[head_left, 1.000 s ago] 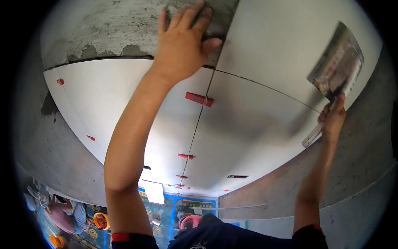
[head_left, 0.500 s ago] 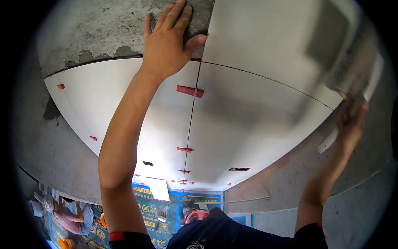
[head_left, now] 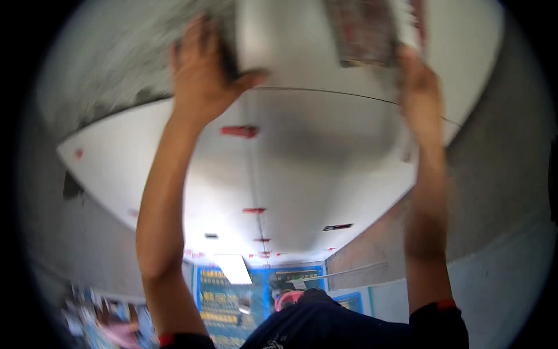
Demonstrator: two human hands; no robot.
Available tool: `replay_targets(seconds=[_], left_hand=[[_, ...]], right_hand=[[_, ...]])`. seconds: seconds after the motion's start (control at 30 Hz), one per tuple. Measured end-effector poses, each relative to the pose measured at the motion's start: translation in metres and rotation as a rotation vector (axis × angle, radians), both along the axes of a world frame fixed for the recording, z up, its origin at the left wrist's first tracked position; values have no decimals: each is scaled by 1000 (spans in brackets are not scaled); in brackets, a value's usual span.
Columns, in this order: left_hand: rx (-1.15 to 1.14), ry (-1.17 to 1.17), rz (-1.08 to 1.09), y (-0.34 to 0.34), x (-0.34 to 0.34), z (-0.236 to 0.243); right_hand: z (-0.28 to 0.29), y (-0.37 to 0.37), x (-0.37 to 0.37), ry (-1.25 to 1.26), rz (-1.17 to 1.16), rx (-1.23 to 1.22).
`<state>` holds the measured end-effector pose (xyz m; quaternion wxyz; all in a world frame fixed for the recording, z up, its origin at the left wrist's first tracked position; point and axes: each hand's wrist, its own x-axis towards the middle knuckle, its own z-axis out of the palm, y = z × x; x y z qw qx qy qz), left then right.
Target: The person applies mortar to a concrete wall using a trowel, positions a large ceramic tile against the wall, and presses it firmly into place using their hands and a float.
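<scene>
My left hand (head_left: 200, 87) lies with fingers spread on the rough grey mortar (head_left: 131, 55), its thumb reaching to the edge of the upper white tile (head_left: 285, 43). My right hand (head_left: 421, 87) is closed round what looks like a trowel (head_left: 366, 32), blurred by motion. The trowel's wide rectangular blade is grey-brown and smeared, and it is in front of the upper tile. A pale handle end (head_left: 406, 152) shows below the fist. Lower white tiles (head_left: 325, 151) meet at a dark joint, where a red levelling wedge (head_left: 238, 131) sits below my left hand.
More red wedges (head_left: 254, 210) follow the joint. Dark cutouts (head_left: 337, 227) interrupt the tiles. A white panel (head_left: 233, 269) and a pink basin (head_left: 286, 299) appear at the bottom. Another person (head_left: 119, 334) is blurred at lower left. Bare grey wall (head_left: 494, 192) borders the right.
My right hand and the trowel have swung left and up from the far right, over the upper tile. My left hand stays spread on the mortar, while the whole view has shifted slightly.
</scene>
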<state>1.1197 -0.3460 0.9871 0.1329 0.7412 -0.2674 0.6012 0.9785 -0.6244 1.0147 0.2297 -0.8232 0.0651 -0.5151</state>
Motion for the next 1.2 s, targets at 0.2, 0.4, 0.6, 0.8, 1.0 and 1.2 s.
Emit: replay_targets(seconds=[0.2, 0.4, 0.6, 0.8, 1.0, 1.2], left_hand=[[55, 51, 43, 16, 24, -8], [92, 29, 74, 41, 32, -11], [29, -16, 49, 34, 34, -7], [17, 17, 45, 16, 26, -8], [9, 28, 113, 79, 40, -9], [-111, 295, -31, 12, -9, -8]], right_hand=[[-11, 14, -6, 46, 297, 276], [-31, 2, -78, 39, 318, 489], [-44, 3, -66, -416, 196, 379], [-8, -4, -16, -63, 174, 373], [8, 35, -38, 32, 401, 446], [15, 11, -68, -625, 270, 121]])
